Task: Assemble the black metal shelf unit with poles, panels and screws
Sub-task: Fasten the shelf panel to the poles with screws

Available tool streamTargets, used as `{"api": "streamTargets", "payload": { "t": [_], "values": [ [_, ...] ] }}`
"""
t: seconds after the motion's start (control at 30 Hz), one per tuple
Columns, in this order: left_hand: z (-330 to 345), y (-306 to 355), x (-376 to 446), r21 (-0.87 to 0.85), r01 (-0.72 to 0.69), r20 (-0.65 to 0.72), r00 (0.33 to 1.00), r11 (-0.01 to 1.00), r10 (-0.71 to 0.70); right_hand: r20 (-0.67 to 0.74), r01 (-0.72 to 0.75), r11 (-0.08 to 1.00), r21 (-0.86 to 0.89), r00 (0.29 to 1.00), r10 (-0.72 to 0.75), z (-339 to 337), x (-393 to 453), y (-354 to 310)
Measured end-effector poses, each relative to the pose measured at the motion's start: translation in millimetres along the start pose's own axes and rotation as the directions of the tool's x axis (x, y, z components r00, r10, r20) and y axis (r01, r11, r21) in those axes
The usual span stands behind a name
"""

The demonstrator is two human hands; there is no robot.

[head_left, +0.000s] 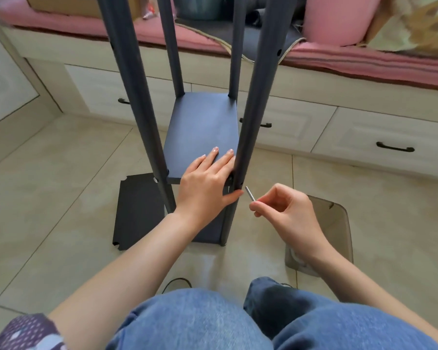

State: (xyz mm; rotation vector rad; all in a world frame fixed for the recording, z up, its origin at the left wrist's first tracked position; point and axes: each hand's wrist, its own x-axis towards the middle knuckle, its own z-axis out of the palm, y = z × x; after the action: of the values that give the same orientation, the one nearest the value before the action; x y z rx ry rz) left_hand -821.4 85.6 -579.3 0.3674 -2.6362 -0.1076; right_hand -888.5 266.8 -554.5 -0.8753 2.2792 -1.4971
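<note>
I am sitting in a room of a home, most likely a bedroom or living room. Under me is a floor of pale beige tiles [68,157]. In front of me runs a low built-in bench [314,79] of cream wood, with drawers [379,140] that have dark curved handles [395,147]. A pink cushion pad [364,59] covers the bench top. On it lie a pink pillow [339,18], a dark blanket [220,31] and a cardboard box [68,5]. I wear blue jeans [200,322].

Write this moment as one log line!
left hand: presses shelf panel | right hand: pinches small metal tool near front right pole
</note>
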Motion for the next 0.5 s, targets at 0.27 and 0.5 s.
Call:
{"api": "streamTargets", "payload": {
  "t": [0.27, 0.5],
  "values": [
    [-0.4, 0.2, -1.1, -0.030, 0.005, 0.006, 1.000, 1.000, -0.004, -0.005, 0.017, 1.000, -0.022, 1.000, -0.017, 9.1, 7.7, -2.4],
    [0.6, 0.9, -2.0, -0.024, 0.006, 0.002, 1.000, 1.000, -0.006, -0.018, 0.004, 1.000, -0.020, 1.000, -0.004, 9.8, 7.1, 2.3]
  ]
}}
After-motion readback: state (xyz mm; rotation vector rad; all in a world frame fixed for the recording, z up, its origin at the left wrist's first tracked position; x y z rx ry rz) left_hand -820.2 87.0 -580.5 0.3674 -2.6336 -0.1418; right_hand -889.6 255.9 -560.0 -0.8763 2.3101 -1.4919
